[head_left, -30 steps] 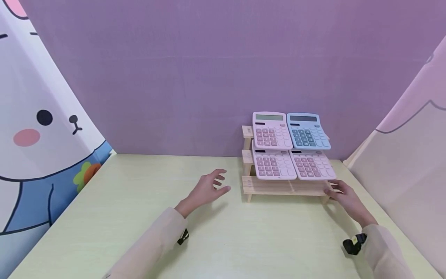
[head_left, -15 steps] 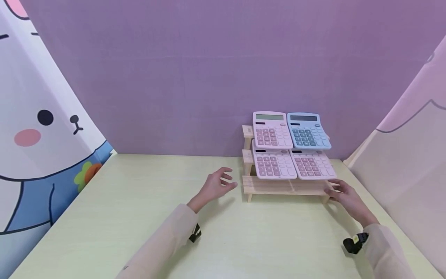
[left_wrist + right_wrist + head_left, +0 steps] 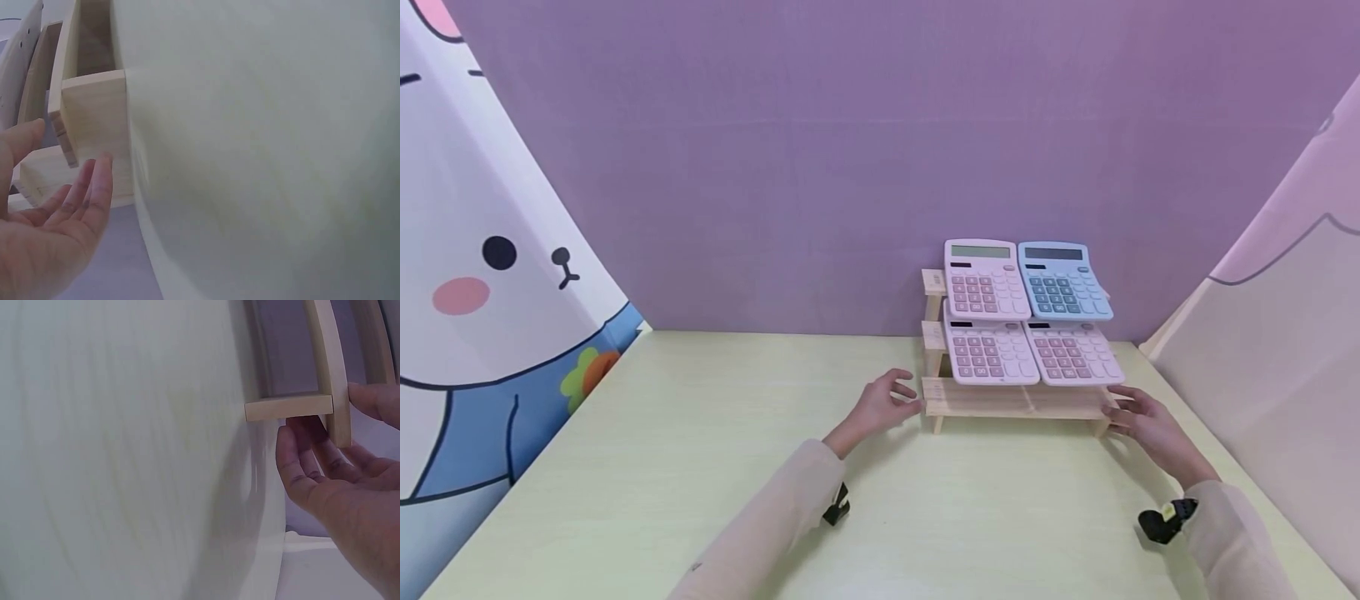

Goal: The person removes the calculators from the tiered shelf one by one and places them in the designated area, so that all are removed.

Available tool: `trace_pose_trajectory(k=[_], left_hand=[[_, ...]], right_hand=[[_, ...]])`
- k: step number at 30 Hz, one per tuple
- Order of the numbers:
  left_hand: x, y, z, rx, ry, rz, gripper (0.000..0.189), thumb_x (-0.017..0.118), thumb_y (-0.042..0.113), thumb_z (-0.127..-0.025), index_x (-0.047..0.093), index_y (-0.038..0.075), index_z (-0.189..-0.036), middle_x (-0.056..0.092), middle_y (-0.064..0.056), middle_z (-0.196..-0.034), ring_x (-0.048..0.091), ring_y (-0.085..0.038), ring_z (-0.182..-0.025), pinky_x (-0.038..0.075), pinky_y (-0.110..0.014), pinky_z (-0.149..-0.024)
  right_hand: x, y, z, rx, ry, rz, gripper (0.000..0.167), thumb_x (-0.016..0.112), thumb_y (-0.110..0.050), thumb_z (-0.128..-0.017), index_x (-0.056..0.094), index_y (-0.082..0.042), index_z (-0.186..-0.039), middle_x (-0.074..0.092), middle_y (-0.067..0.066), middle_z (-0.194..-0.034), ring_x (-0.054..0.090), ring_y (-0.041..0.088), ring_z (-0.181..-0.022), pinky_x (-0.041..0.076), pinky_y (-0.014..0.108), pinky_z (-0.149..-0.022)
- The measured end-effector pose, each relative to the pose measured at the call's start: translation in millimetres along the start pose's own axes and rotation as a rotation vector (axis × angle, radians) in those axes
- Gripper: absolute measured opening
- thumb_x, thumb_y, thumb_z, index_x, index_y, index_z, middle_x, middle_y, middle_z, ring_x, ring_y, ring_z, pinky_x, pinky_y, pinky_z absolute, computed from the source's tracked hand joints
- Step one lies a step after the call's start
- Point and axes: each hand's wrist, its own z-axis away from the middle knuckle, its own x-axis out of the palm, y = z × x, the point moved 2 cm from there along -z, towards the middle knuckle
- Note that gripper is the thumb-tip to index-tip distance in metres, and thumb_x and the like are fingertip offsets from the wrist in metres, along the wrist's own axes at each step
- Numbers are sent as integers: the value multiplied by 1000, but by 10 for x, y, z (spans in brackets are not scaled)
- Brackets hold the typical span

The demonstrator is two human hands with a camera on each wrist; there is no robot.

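A three-step wooden stand [image 3: 1015, 402] stands at the back right of the table. A pink calculator [image 3: 985, 283] and a blue calculator [image 3: 1063, 283] lean side by side on its top step; two more pink-keyed calculators [image 3: 992, 354] lie on the middle step. The bottom step carries nothing. My right hand [image 3: 1153, 429] holds that step's right end, thumb over the plank and fingers curled beside the leg [image 3: 287, 406]. At the left end, my left hand [image 3: 880, 410] has its thumb spread from relaxed fingers, the fingertips [image 3: 103, 165] close by the end panel [image 3: 97, 112].
A purple wall panel [image 3: 790, 167] rises right behind the table [image 3: 662, 467]. A cartoon-printed cloth [image 3: 497, 333] hangs on the left and a pale cloth [image 3: 1277, 350] on the right, close to the right hand. Each wrist wears a black camera mount [image 3: 1165, 523].
My left hand has moved right, up to the stand's left end. The right hand has stayed at the right end, its thumb shifting slightly. The stand and calculators have not visibly moved.
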Motion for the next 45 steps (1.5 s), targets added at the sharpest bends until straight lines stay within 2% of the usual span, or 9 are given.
trace_pose_trajectory(k=[5,11,16,24,34,39,45], left_hand=[[66,14,-7,-10,-20,53,54,67,18,-82,44,-2,-126,65,-19,-104,66,-30,-89,57,-27,-62],[125,33,-23,21,-24,66,54,67,14,-81,42,-4,-126,64,-22,-103,65,-32,-90,57,-28,-70],[140,58,-30,14,-26,104,55,67,13,-81,41,-5,-126,63,-24,-104,64,-34,-94,56,-29,-75],[155,67,-35,-44,-29,193,56,67,9,-80,40,-5,-126,61,-23,-104,63,-32,-96,57,-29,-73],[161,109,-31,-69,-28,254,55,67,5,-80,38,-6,-126,59,-24,-103,66,-29,-85,58,-31,-67],[167,123,-25,-74,-24,286,56,66,3,-80,38,-6,-127,58,-23,-101,65,-25,-80,59,-36,-68],[184,100,-24,-97,-16,278,56,66,2,-80,38,-3,-129,57,-21,-102,65,-23,-78,59,-34,-67]], right_hand=[[0,-1,8,-15,-15,-82,38,52,-9,-92,34,-3,-125,56,-14,-97,58,-2,-86,54,19,-75],[-3,-8,24,-30,-40,-157,34,50,-5,-91,37,-8,-123,57,-15,-98,58,-1,-87,54,19,-75],[5,-16,32,-33,-53,-195,34,50,-2,-91,37,-9,-122,58,-13,-98,58,0,-87,54,21,-75],[8,-12,30,-30,-59,-209,33,49,-2,-91,37,-10,-121,57,-11,-98,58,1,-86,54,21,-75],[23,-25,41,-36,-64,-256,31,49,-1,-91,39,-12,-118,57,-11,-98,58,1,-86,54,21,-75],[22,-39,39,-18,-46,-229,32,50,-3,-91,38,-11,-119,56,-11,-97,57,1,-86,54,22,-75],[21,-41,33,22,-32,-184,36,52,-5,-91,37,-10,-122,55,-13,-97,57,0,-86,54,21,-77]])
